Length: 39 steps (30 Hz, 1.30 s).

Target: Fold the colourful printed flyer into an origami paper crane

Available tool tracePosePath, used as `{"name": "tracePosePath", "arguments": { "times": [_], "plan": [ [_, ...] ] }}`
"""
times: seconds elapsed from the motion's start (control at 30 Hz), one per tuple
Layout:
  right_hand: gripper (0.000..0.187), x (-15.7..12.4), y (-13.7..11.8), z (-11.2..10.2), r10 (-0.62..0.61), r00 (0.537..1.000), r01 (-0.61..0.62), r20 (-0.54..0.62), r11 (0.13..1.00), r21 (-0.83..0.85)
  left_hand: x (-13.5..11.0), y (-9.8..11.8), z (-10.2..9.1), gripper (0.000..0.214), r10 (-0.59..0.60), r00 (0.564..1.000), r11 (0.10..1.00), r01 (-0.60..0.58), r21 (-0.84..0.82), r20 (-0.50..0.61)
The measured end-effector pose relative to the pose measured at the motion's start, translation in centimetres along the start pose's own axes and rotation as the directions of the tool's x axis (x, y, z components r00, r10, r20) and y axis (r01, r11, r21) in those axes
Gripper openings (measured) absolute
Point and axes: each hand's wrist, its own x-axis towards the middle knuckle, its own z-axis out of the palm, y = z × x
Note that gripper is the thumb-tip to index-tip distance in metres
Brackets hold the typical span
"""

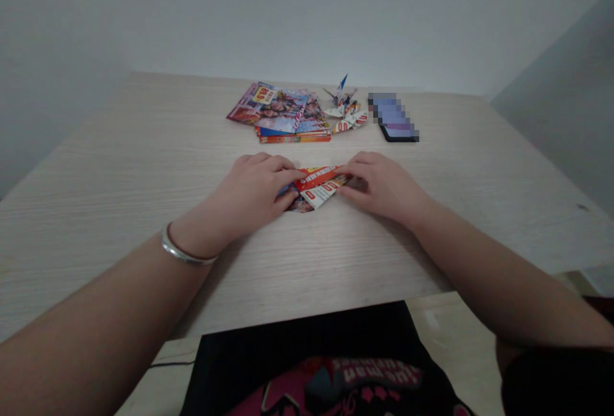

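Observation:
A folded piece of printed paper point(320, 187), red, white and multicoloured, lies on the table between my hands. My left hand point(256, 189), with a silver bangle point(185, 255) at its wrist, pinches the paper's left end between thumb and fingers. At the opposite end, my right hand point(384, 187) has its thumb and fingertips closed on the paper. The fingers partly cover both ends of it, so its full outline is hidden.
Behind the hands lies a stack of colourful printed flyers point(283, 112). Next to it sit folded paper figures point(348, 115) with pointed tips. A phone point(393, 118), partly pixelated, rests to their right. The pale wooden table point(144, 147) meets a wall at the back.

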Motion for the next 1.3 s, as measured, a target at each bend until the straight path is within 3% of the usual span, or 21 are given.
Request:
{"name": "tracePosePath", "arguments": {
  "times": [0.23, 0.37, 0.5, 0.73, 0.9, 1.1, 1.3],
  "plan": [
    [0.059, 0.3, -2.2, 0.3, 0.083, 0.996, -0.085, 0.021, 0.985, 0.148, 0.1, 1.3, -1.0, 0.037, -0.045, 0.999, 0.999, 0.044, 0.031, 0.028],
    [0.075, 0.3, -2.2, 0.9, 0.045, 0.999, -0.045, 0.001, 0.995, 0.087, 0.3, 1.4, -0.9, 0.035, -0.054, 0.999, 0.998, 0.054, -0.03, 0.0],
    [0.081, 0.2, -2.3, 1.2, 0.094, 0.996, -0.094, 0.004, 0.995, 0.03, 0.3, 1.2, -0.5, 0.031, -0.02, 1.0, 1.0, 0.02, -0.005, -0.015],
    [0.071, 0.2, -2.7, 1.1, -0.001, 1.0, 0.001, -0.01, 0.999, 0.048, 0.2, 1.0, -0.2, 0.032, -0.001, 0.999, 1.0, 0.002, 0.029, -0.043],
    [0.051, 0.3, -2.5, 1.1, 0.005, 1.0, -0.006, 0.003, 0.994, 0.111, 0.3, 1.1, -0.4, 0.028, 0.05, 0.998, 0.996, -0.047, 0.076, -0.033],
    [0.042, 0.3, -2.2, 0.9, 0.011, 1.0, -0.013, 0.025, 0.997, 0.078, 0.2, 1.6, -0.9, 0.033, 0.042, 0.999, 0.998, -0.041, 0.05, -0.015],
    [0.026, 0.2, -2.3, 0.8, 0.006, 0.999, -0.007, 0.038, 1.0, 0.018, -0.1, 1.8, -1.0, 0.044, -0.082, 0.995, 0.994, 0.086, 0.068, -0.049]
  ]
}}
